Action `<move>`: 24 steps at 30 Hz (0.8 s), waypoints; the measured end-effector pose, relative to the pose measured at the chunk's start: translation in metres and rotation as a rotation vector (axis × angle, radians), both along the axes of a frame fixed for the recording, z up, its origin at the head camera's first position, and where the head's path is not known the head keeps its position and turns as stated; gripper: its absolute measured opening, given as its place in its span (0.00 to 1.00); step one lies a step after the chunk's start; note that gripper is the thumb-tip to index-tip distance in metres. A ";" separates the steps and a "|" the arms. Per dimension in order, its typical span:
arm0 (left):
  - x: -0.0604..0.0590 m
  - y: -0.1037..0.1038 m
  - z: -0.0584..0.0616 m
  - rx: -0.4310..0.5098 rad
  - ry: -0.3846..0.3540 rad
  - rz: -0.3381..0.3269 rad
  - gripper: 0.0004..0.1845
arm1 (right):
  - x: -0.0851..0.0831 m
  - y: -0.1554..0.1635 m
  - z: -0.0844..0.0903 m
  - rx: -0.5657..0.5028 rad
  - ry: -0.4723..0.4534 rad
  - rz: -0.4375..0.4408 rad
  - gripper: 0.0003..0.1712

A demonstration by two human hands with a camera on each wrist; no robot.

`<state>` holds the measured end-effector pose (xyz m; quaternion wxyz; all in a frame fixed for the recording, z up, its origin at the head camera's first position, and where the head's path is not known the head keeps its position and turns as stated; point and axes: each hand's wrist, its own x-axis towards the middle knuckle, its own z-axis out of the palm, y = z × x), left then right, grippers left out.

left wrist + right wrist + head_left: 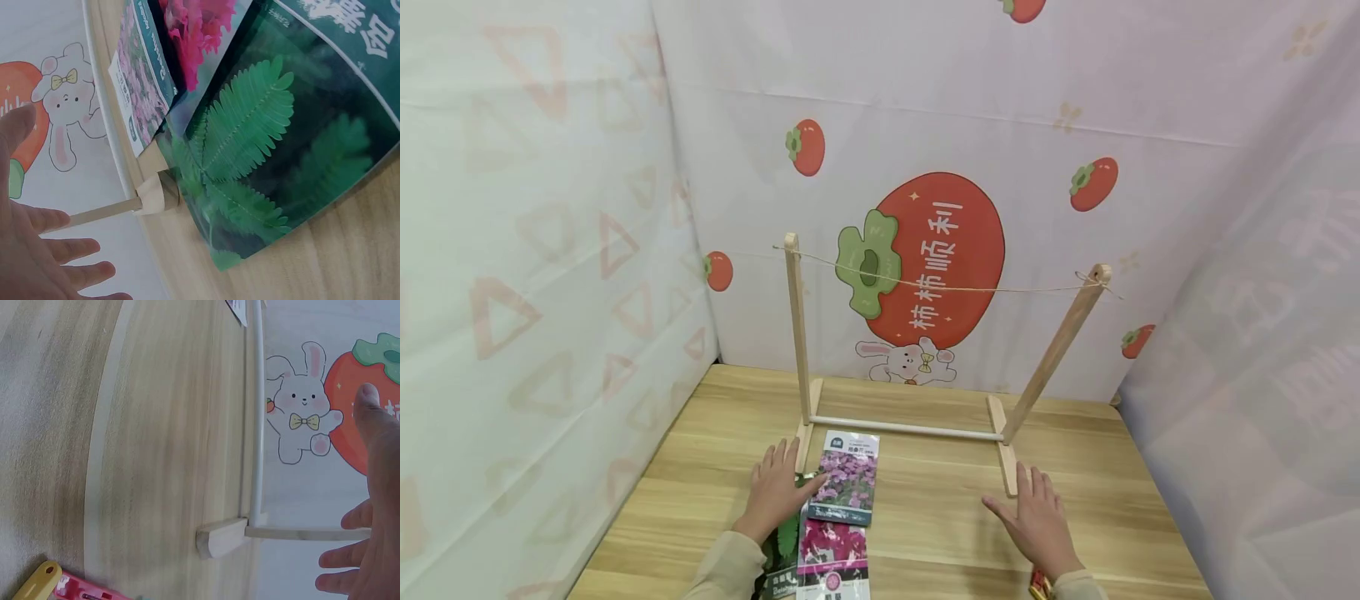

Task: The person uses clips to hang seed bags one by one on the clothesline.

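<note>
My left hand [773, 492] is held over the left side of the table with its fingers spread. Its thumb overlaps the edge of a seed packet with purple flowers [847, 479] in the head view. Below that packet lie a magenta-flowered packet [833, 550] and a dark green packet with a feathery leaf [250, 119], overlapping one another. My right hand [1037, 521], fingers extended and thumb out to the side, hovers by the right foot of a wooden stand [795, 325]. Neither hand holds anything.
Between the stand's two uprights runs a thin string [955, 289], tied at the tops, with a white rod [910, 428] low down. Small red and yellow pieces [81, 587] lie near my right wrist. A printed cloth [752, 200] encloses the table [925, 533].
</note>
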<state>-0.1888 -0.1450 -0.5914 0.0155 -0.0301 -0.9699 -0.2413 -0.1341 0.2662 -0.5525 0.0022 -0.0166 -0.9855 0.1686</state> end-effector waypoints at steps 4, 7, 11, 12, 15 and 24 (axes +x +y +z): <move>0.001 -0.005 -0.001 0.025 -0.016 -0.006 0.49 | 0.001 0.006 -0.002 0.002 -0.018 -0.010 0.56; 0.002 -0.009 -0.002 0.028 -0.024 -0.004 0.49 | 0.002 0.010 -0.004 0.003 -0.044 -0.015 0.56; 0.005 -0.014 -0.005 0.017 -0.048 -0.001 0.48 | 0.004 0.016 -0.007 0.016 -0.081 -0.019 0.57; 0.005 -0.015 -0.006 0.015 -0.051 -0.002 0.48 | 0.004 0.017 -0.008 0.023 -0.088 -0.020 0.57; 0.006 -0.018 -0.009 0.018 -0.065 -0.003 0.48 | 0.004 0.022 -0.012 0.036 -0.097 -0.030 0.56; 0.009 -0.029 -0.012 0.021 -0.122 0.014 0.48 | 0.006 0.031 -0.017 0.018 -0.118 -0.055 0.56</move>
